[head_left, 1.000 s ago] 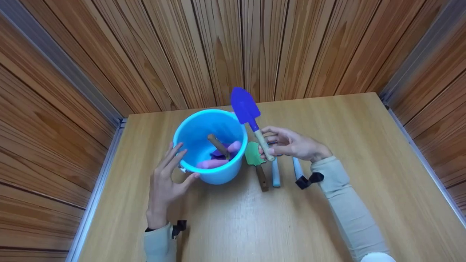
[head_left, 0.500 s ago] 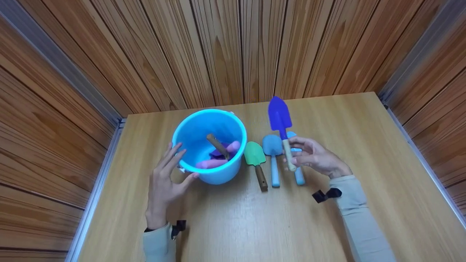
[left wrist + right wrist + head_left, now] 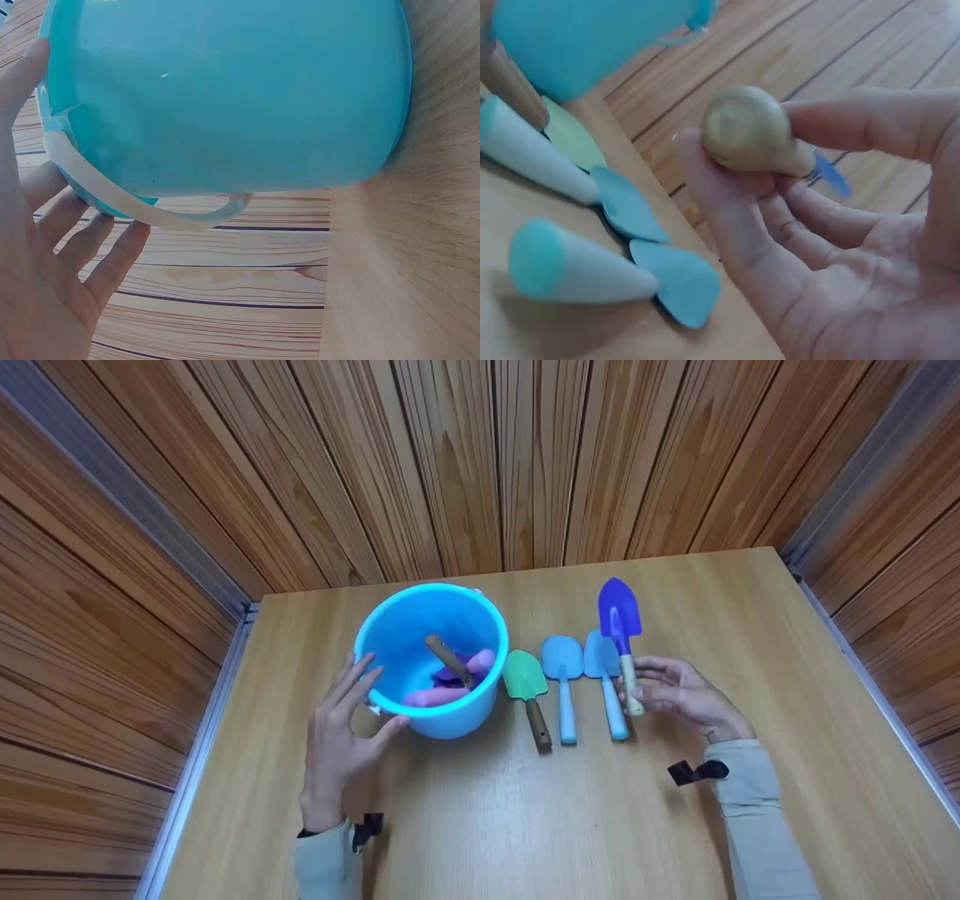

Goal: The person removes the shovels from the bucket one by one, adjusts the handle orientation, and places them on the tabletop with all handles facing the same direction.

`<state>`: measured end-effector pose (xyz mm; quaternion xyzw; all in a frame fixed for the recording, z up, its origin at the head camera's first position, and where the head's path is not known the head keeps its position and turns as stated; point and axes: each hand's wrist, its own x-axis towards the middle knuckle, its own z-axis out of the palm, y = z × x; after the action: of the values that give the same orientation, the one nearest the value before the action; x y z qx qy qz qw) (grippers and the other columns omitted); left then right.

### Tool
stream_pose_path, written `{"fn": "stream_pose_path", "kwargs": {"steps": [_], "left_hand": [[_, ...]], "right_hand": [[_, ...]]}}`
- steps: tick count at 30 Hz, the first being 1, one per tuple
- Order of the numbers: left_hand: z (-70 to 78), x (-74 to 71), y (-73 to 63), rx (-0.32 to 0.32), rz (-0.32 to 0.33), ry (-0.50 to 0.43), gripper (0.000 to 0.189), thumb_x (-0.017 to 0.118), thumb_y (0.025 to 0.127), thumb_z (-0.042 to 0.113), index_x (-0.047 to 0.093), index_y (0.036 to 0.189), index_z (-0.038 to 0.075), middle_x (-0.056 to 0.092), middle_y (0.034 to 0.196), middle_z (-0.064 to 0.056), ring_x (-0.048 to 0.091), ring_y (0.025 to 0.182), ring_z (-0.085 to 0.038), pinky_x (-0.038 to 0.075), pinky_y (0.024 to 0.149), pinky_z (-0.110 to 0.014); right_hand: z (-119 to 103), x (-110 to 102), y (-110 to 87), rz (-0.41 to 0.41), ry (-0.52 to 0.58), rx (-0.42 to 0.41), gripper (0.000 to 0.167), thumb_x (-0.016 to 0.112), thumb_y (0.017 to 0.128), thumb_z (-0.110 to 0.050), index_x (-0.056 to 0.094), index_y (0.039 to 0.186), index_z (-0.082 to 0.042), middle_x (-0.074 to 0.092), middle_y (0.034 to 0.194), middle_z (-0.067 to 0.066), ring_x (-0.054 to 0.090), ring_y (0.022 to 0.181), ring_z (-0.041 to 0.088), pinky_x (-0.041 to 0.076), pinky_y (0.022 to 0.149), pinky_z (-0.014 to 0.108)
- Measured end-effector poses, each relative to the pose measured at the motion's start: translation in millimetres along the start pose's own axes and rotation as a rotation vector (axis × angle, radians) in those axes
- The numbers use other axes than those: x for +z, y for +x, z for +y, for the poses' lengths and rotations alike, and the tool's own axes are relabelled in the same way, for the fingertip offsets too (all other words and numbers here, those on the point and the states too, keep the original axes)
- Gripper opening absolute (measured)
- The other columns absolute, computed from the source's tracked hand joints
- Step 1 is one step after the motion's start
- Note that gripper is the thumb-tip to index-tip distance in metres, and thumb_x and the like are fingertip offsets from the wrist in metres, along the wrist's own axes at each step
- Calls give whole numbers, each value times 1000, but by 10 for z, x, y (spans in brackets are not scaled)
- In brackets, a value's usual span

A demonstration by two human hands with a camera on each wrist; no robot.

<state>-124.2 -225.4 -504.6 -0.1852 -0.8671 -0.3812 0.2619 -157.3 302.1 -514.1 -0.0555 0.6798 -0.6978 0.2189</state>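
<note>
My right hand [image 3: 686,697] pinches the pale wooden handle [image 3: 746,127] of a small hand trowel with a purple blade [image 3: 619,607]. The trowel is held up just right of two light blue trowels, its blade pointing away. My left hand [image 3: 341,746] rests at the near left rim of a blue bucket [image 3: 442,726], thumb and fairly straight fingers spread along it. In the left wrist view, the fingers reach past the bucket's white carrying handle [image 3: 165,216]. Inside the bucket lie a brown-handled tool [image 3: 448,658] and pink-handled tools [image 3: 439,697], their blades partly hidden.
Right of the bucket, a green trowel [image 3: 526,675], a light blue trowel [image 3: 562,658] and a second light blue trowel [image 3: 611,705] lie in a row. The wooden table [image 3: 510,825] meets a planked wall [image 3: 465,472] at the back.
My right hand has carried the purple trowel rightward from beside the bucket, past the blue trowels, uncovering them, and it is now lower. The left hand and bucket stay put.
</note>
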Motion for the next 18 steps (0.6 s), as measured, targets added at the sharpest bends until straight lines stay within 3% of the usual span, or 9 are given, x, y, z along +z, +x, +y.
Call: {"fn": "stream_pose_path", "kwargs": {"steps": [5,13,18], "left_hand": [[-2,6,-3,-7,-2,-10,76,93,83,36,63,151,27,53,164,2,38,159,-31,51,112,-57],[-6,-13,-14,-17,-3,-15,77,95,81,34,63,151,28,53,164,3,38,160,-28,51,112,-55],[-6,-10,-10,-14,-2,-17,77,95,81,33,63,151,27,52,164,4,38,160,-28,51,113,-56]], "right_hand": [[72,-94,-56,48,-71,47,63,75,100,-10,48,155,3,73,134,9,76,114,19,61,96,30],[206,-207,-78,-44,-31,23,62,70,101,-1,40,155,4,73,134,14,76,118,27,61,98,33],[250,-259,-86,13,-19,51,59,70,102,-4,41,152,4,77,126,15,78,112,28,64,93,36]]}}
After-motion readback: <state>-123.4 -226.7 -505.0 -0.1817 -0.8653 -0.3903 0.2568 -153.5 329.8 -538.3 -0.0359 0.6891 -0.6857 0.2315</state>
